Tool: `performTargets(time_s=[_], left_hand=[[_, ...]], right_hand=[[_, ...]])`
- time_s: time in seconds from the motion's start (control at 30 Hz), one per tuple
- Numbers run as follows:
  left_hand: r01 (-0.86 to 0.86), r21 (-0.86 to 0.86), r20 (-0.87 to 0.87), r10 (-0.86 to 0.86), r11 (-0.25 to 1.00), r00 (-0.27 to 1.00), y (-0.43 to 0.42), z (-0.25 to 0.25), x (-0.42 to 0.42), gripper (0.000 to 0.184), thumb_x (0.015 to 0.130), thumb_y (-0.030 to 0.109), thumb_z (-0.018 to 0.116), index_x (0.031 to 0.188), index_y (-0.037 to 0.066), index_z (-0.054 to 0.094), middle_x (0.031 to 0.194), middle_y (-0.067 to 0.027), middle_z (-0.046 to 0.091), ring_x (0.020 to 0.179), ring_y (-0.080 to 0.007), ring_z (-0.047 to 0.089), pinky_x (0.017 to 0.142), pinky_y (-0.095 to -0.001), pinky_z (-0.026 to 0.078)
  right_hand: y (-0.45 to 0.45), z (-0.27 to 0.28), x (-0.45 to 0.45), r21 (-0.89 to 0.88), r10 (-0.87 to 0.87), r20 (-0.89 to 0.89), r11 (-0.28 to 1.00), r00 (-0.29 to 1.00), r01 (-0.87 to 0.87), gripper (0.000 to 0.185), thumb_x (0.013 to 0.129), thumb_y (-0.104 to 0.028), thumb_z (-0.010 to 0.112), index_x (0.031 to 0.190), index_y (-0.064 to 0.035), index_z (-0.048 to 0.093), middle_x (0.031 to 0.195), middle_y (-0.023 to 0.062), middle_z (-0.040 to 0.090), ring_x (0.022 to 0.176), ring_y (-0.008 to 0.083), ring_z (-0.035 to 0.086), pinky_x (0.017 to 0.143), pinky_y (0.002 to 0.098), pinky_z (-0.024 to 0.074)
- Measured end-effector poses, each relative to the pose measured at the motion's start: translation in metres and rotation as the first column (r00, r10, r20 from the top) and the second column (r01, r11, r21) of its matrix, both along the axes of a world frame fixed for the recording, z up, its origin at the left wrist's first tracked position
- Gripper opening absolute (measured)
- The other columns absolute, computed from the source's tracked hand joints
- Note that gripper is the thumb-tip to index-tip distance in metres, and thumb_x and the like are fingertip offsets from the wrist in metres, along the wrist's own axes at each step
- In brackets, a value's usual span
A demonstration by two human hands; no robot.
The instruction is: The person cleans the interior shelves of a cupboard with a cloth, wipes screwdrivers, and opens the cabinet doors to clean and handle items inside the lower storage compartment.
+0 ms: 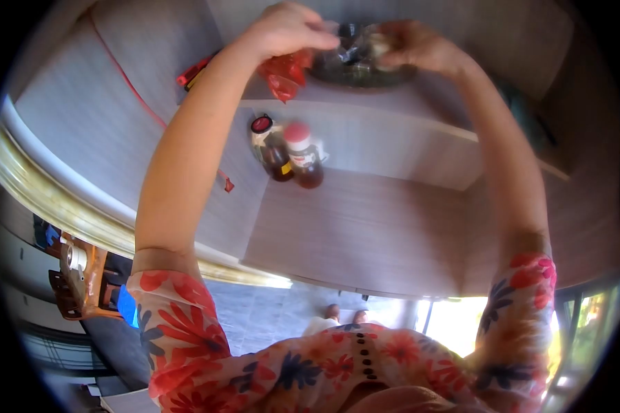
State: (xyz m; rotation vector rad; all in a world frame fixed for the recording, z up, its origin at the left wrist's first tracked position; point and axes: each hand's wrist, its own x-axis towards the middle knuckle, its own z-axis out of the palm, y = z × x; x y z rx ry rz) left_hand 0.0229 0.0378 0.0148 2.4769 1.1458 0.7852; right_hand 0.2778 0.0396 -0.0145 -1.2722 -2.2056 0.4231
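Both arms reach up to the upper shelf of a cabinet. A clear plastic bag with dark contents (355, 58) rests there, shiny and partly blurred. My left hand (287, 31) is closed, its thumb and fingers pinching the bag's left upper part. From the other side my right hand (417, 47) grips the bag with curled fingers, slightly smeared by motion. A crumpled red plastic bag (284, 74) hangs just below my left hand; whether the hand also touches it I cannot tell.
Below stand a dark bottle with a black-and-red cap (274, 155) and a red-capped jar (306, 162). A red cord (127, 79) runs down the left panel. A red object (194, 72) lies behind my left forearm. The shelf edge (393, 120) crosses between my arms.
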Motion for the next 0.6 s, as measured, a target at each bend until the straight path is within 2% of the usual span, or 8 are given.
performTargets(time_s=[0.13, 0.17, 0.23, 0.27, 0.37, 0.4, 0.5, 0.6], left_hand=[[0.089, -0.178, 0.359, -0.02, 0.98, 0.933, 0.0, 0.008, -0.029, 0.027, 0.076, 0.021, 0.067, 0.092, 0.0, 0.063, 0.077, -0.002, 0.061, 0.067, -0.0089, 0.056, 0.06, -0.022, 0.044], [0.065, -0.194, 0.358, 0.009, 0.979, 0.933, 0.002, 0.009, -0.037, 0.026, 0.077, 0.02, 0.067, 0.092, 0.0, 0.062, 0.077, -0.0017, 0.06, 0.066, -0.0087, 0.055, 0.059, -0.0219, 0.044], [0.02, -0.228, 0.355, 0.064, 0.974, 0.933, 0.007, 0.012, -0.049, 0.024, 0.077, 0.019, 0.066, 0.091, 0.0, 0.062, 0.077, -0.0012, 0.06, 0.065, -0.0083, 0.055, 0.058, -0.0215, 0.044], [-0.063, -0.205, 0.28, 0.12, 0.977, 0.953, 0.009, 0.013, -0.052, 0.023, 0.078, 0.017, 0.065, 0.092, -0.001, 0.062, 0.08, -0.0022, 0.061, 0.069, -0.0089, 0.056, 0.061, -0.0225, 0.045], [-0.052, -0.14, 0.149, 0.073, 0.989, 0.986, 0.013, 0.001, -0.059, 0.023, 0.077, 0.015, 0.065, 0.092, -0.002, 0.061, 0.081, -0.0033, 0.062, 0.073, -0.0102, 0.056, 0.066, -0.024, 0.045], [-0.019, -0.128, 0.134, 0.036, 0.992, 0.99, 0.02, -0.005, -0.062, 0.029, 0.072, 0.017, 0.064, 0.095, -0.001, 0.063, 0.084, -0.0074, 0.064, 0.078, -0.0155, 0.058, 0.073, -0.0287, 0.045], [-0.009, -0.124, 0.064, 0.017, 0.992, 0.998, 0.018, -0.013, -0.06, 0.03, 0.071, 0.019, 0.066, 0.093, -0.001, 0.063, 0.082, -0.0081, 0.063, 0.076, -0.0153, 0.059, 0.071, -0.0276, 0.046], [-0.049, -0.115, -0.025, 0.047, 0.992, 0.999, 0.004, -0.003, -0.049, 0.031, 0.074, 0.023, 0.067, 0.09, -0.003, 0.063, 0.078, -0.0059, 0.062, 0.072, -0.012, 0.056, 0.067, -0.0254, 0.045]], right_hand=[[-0.011, 0.005, 0.0, -0.006, -0.055, -0.146, 0.998, 0.988, 0.055, 0.061, 0.062, -0.023, 0.075, 0.115, -0.0007, 0.053, 0.106, 0.013, 0.059, 0.099, 0.0224, 0.055, 0.087, 0.0305, 0.0419], [-0.018, 0.009, -0.002, 0.001, -0.072, -0.182, 0.997, 0.981, 0.074, 0.061, 0.063, -0.021, 0.074, 0.116, 0.0006, 0.052, 0.104, 0.0122, 0.06, 0.096, 0.0213, 0.056, 0.086, 0.0299, 0.0428], [-0.025, 0.017, -0.005, -0.001, -0.095, -0.223, 0.995, 0.97, 0.097, 0.062, 0.064, -0.022, 0.074, 0.116, 0.0016, 0.051, 0.101, 0.0113, 0.06, 0.093, 0.0203, 0.056, 0.084, 0.0293, 0.0433], [-0.027, 0.02, -0.005, -0.009, -0.1, -0.226, 0.995, 0.969, 0.1, 0.062, 0.063, -0.023, 0.074, 0.116, 0.0013, 0.052, 0.1, 0.011, 0.06, 0.093, 0.0203, 0.056, 0.085, 0.0294, 0.0429], [-0.025, 0.023, -0.003, -0.045, -0.111, -0.145, 0.993, 0.983, 0.106, 0.061, 0.063, -0.024, 0.073, 0.114, 0.0003, 0.053, 0.099, 0.0103, 0.061, 0.093, 0.0206, 0.056, 0.086, 0.0296, 0.0415], [-0.023, 0.024, -0.002, -0.058, -0.112, -0.101, 0.993, 0.988, 0.107, 0.06, 0.063, -0.023, 0.073, 0.114, 0.0, 0.053, 0.099, 0.0101, 0.061, 0.093, 0.0207, 0.056, 0.086, 0.0296, 0.041], [-0.018, 0.017, -0.006, -0.005, -0.136, 0.059, 0.991, 0.989, 0.137, 0.059, 0.059, -0.022, 0.074, 0.111, 0.0006, 0.056, 0.105, 0.0152, 0.059, 0.099, 0.0242, 0.055, 0.089, 0.0304, 0.0412], [-0.018, 0.013, -0.01, 0.095, 0.003, -0.014, 0.995, 1.0, -0.002, 0.057, 0.062, -0.023, 0.073, 0.113, -0.0021, 0.055, 0.103, 0.0123, 0.06, 0.096, 0.0211, 0.056, 0.085, 0.0308, 0.0438]])
